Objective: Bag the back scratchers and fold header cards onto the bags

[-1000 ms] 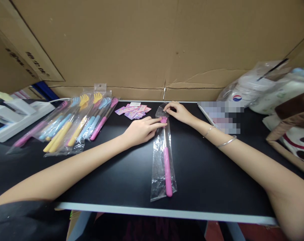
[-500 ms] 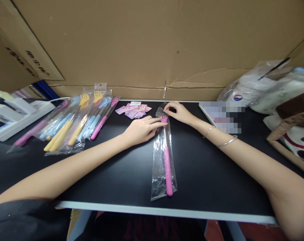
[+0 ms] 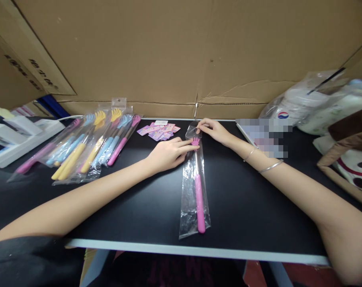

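A pink back scratcher (image 3: 200, 199) with a metal shaft lies inside a clear plastic bag (image 3: 187, 207) on the dark table, its claw end pointing away from me. My left hand (image 3: 170, 154) rests with fingers stretched out, the fingertips pressing on the bag at the pink claw. At the bag's far end, my right hand (image 3: 214, 131) has its thumb and fingers pinched together at the edge of the clear flap. Left of my hands lie several bagged back scratchers (image 3: 98, 149) in pink, blue and yellow.
Small pink and purple cards (image 3: 159, 131) lie in a pile near the cardboard wall (image 3: 181, 52). A white power strip (image 3: 28, 139) stands far left. To the right are a partly blurred flat item (image 3: 255, 137), a plastic bag with a cup (image 3: 291, 103) and a cloth bag (image 3: 345, 147).
My right hand's fingers have shifted slightly on the flap, which now shows more upright beside them. My left hand and the bagged back scratcher stay in place.
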{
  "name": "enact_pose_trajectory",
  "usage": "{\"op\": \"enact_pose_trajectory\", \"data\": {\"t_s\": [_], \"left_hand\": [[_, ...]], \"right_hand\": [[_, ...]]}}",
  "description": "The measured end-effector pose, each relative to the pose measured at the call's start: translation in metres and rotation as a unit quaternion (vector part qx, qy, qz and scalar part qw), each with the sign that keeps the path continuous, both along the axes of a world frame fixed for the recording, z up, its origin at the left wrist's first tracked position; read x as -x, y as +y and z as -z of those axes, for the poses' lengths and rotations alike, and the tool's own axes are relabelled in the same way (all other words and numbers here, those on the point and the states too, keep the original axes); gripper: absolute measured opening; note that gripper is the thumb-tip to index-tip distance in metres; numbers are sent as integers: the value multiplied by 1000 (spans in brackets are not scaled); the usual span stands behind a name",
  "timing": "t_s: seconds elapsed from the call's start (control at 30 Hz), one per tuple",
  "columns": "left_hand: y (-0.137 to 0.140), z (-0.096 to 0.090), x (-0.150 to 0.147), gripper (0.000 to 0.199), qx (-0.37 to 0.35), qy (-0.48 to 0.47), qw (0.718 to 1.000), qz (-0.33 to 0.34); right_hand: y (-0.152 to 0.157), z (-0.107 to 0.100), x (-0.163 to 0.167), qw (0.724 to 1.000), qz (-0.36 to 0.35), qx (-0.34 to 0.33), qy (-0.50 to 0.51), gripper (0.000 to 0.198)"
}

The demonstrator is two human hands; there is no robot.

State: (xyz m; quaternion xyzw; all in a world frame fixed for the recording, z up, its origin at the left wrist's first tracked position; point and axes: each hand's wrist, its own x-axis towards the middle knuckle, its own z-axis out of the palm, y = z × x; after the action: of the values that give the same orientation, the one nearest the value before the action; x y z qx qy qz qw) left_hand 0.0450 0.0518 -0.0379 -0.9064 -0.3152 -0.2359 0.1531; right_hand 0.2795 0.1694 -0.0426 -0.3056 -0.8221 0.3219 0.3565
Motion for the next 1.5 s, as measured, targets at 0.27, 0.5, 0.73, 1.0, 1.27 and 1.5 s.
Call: {"op": "enact_pose_trajectory", "data": {"t_s": [0.27,0.5,0.73,1.0,1.27,1.5], "left_hand": [[0,0,0,40,-15,-4,1000,12],[0,-1,0,40,4,-2,1000,13],[-1,-1,0,40,13,-10,1000,12],[0,-8,-1,38,12,-3,1000,-11],[31,-33,28,37,25,68,992,-103],[76,-51,51,49,232,187,932,-206]], "right_hand": [[0,1,2,1000,-9,-21,-20,19],[-6,-2,2,989,9,-119,-89,15],[-8,-3,2,987,6,-128,-102,19],[-8,-1,2,988,16,-122,-91,19],[-5,0,2,988,16,-120,-99,23],[-1,2,1,986,14,-124,-110,22]]}}
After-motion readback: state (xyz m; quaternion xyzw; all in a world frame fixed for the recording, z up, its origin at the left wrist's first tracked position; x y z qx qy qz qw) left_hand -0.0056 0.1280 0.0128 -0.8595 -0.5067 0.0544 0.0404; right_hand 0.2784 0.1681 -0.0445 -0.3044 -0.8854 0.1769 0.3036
